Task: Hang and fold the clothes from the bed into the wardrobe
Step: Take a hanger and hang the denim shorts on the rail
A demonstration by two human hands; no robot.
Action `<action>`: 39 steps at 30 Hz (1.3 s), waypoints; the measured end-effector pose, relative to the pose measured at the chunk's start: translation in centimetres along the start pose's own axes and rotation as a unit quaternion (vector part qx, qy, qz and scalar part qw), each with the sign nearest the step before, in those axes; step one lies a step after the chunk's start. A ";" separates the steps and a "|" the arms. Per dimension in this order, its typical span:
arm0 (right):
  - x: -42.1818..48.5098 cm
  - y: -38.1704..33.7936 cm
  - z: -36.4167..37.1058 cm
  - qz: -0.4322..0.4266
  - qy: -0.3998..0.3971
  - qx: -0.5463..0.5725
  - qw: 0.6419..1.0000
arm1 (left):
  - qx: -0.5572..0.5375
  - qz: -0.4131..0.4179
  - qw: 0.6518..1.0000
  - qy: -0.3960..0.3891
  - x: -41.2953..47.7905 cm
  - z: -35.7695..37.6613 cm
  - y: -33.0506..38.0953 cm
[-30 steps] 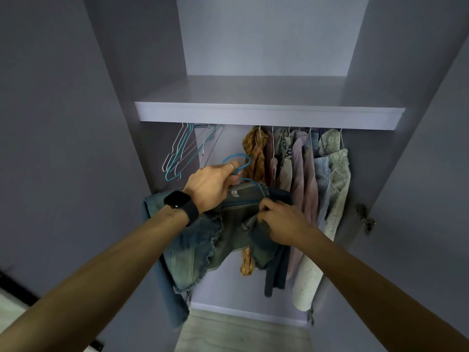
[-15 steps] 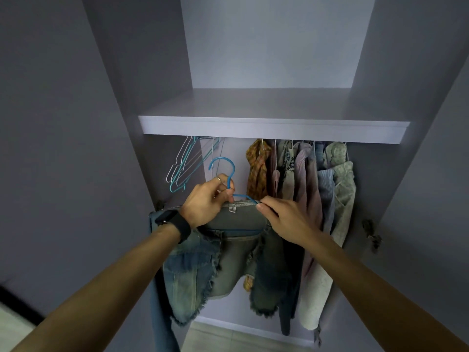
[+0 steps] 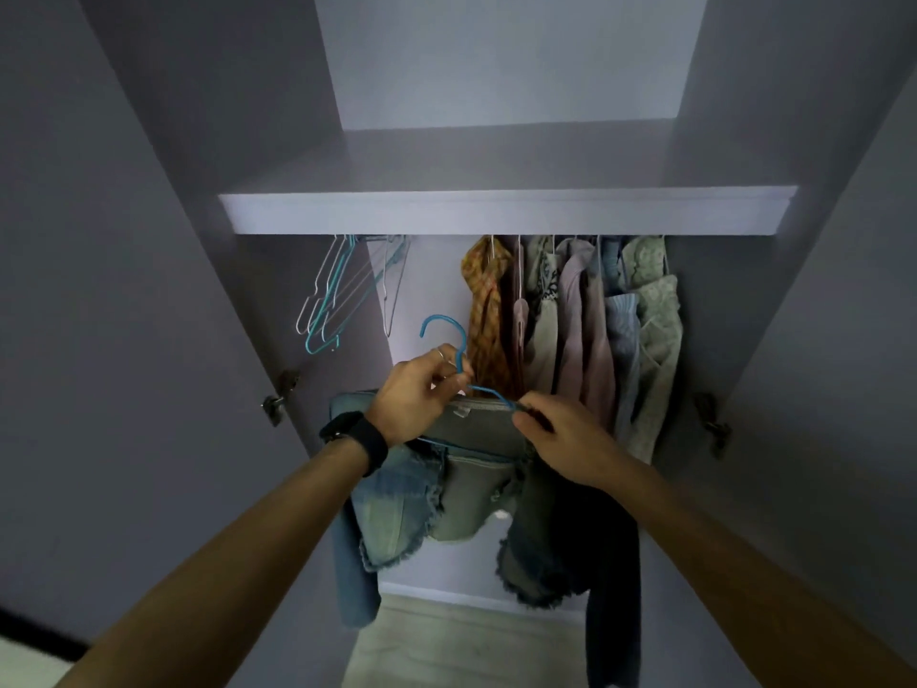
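Head view: just below the pale grey wardrobe shelf (image 3: 496,213), the left hand (image 3: 414,394) pinches the neck of a blue wire hanger (image 3: 462,340), hook up. The right hand (image 3: 560,439) pinches the hanger's arm at the collar of the frayed, faded denim jacket (image 3: 476,489) draped on it. Under the shelf's left end hang empty wire hangers (image 3: 325,312); under its right end, a row of hung garments (image 3: 580,330).

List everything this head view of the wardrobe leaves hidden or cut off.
Head view only:
- The hanging rail: hidden behind the front edge of the shelf.
- The blue hanger: its left shoulder is covered by the left hand and the denim jacket.
- The hung clothes: their lower ends are behind the right hand and the jacket.
- The jacket's dark sleeve: cut off by the bottom edge.
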State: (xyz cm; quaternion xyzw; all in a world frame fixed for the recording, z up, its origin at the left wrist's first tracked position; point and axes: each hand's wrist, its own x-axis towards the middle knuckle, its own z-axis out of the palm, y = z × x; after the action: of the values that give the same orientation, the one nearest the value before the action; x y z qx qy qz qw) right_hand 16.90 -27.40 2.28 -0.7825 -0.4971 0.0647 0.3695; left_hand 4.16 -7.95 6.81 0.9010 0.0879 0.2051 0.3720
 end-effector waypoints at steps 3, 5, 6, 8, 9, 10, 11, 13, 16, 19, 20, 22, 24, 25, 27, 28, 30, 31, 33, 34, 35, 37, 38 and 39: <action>-0.8 0.4 1.2 0.059 0.040 -0.004 0.997 | 0.042 0.009 0.999 0.002 0.8 0.2 -1.2; -1.2 0.5 2.1 0.101 0.048 0.003 0.994 | 0.084 0.006 0.996 -0.023 1.0 0.0 -2.7; -1.3 0.4 2.4 0.118 0.047 0.005 0.992 | 0.099 -0.008 0.994 -0.038 0.8 -0.4 -3.4; -0.9 -0.4 3.7 0.161 0.054 0.009 0.985 | 0.115 -0.029 0.990 -0.069 0.8 -1.4 -5.6; -0.6 -0.6 4.3 0.181 0.058 0.016 0.982 | 0.131 -0.034 0.988 -0.075 0.9 -2.1 -6.5; -0.3 -0.9 5.0 0.201 0.063 0.018 0.977 | 0.155 -0.034 0.985 -0.074 1.0 -2.8 -7.3; 0.2 -1.3 5.6 0.219 0.068 0.011 0.973 | 0.188 -0.024 0.980 -0.063 1.4 -3.8 -8.1; 1.3 -1.9 6.6 0.256 0.087 0.006 0.963 | 0.276 0.012 0.961 -0.010 2.7 -6.0 -8.8; 5.2 -3.3 7.8 0.293 0.123 0.028 0.948 | 0.354 0.087 0.926 0.101 6.0 -10.2 -9.3; 9.6 -3.8 8.6 0.315 0.143 0.055 0.937 | 0.408 0.128 0.892 0.150 9.8 -13.0 -9.7; 10.9 -3.7 8.7 0.319 0.146 0.056 0.935 | 0.419 0.133 0.884 0.157 10.9 -13.6 -9.8; 13.3 -2.7 9.5 0.328 0.149 0.061 0.931 | 0.427 0.133 0.876 0.179 12.8 -14.1 -10.7; 15.7 -1.5 10.3 0.341 0.160 0.062 0.924 | 0.419 0.124 0.877 0.201 14.4 -14.2 -11.9; 16.8 -0.9 10.8 0.347 0.172 0.067 0.920 | 0.414 0.122 0.877 0.213 15.0 -14.0 -12.6; 19.1 0.7 12.0 0.343 0.200 0.077 0.915 | 0.402 0.136 0.870 0.252 16.0 -13.4 -13.9; 19.5 1.2 12.4 0.346 0.205 0.081 0.912 | 0.400 0.139 0.866 0.265 15.8 -12.8 -14.2; 21.5 1.9 13.0 0.322 0.237 0.077 0.913 | 0.406 0.164 0.848 0.298 16.7 -12.2 -14.9; 22.9 1.9 12.8 0.303 0.255 0.069 0.916 | 0.404 0.181 0.837 0.321 17.2 -12.1 -15.2; 25.1 1.9 12.4 0.285 0.277 0.062 0.916 | 0.405 0.191 0.824 0.346 17.7 -11.9 -15.4; 26.1 1.9 12.2 0.279 0.289 0.055 0.914 | 0.407 0.195 0.819 0.353 18.0 -11.9 -15.6; 27.2 1.8 11.9 0.277 0.295 0.047 0.913 | 0.407 0.200 0.817 0.358 18.1 -11.9 -15.7; 29.3 1.7 11.3 0.259 0.310 0.042 0.914 | 0.404 0.205 0.811 0.369 18.4 -11.9 -16.2; 30.3 1.6 10.9 0.250 0.313 0.040 0.915 | 0.402 0.207 0.808 0.377 18.5 -11.9 -16.4; 31.2 1.7 10.6 0.247 0.316 0.035 0.915 | 0.399 0.209 0.807 0.382 18.5 -11.8 -16.5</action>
State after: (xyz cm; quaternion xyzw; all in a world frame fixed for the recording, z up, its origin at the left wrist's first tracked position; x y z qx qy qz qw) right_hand 28.72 3.42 1.90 -0.8463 -0.1428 -0.0797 0.5070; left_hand 15.63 16.99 8.33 0.8155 0.1065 0.5523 -0.1362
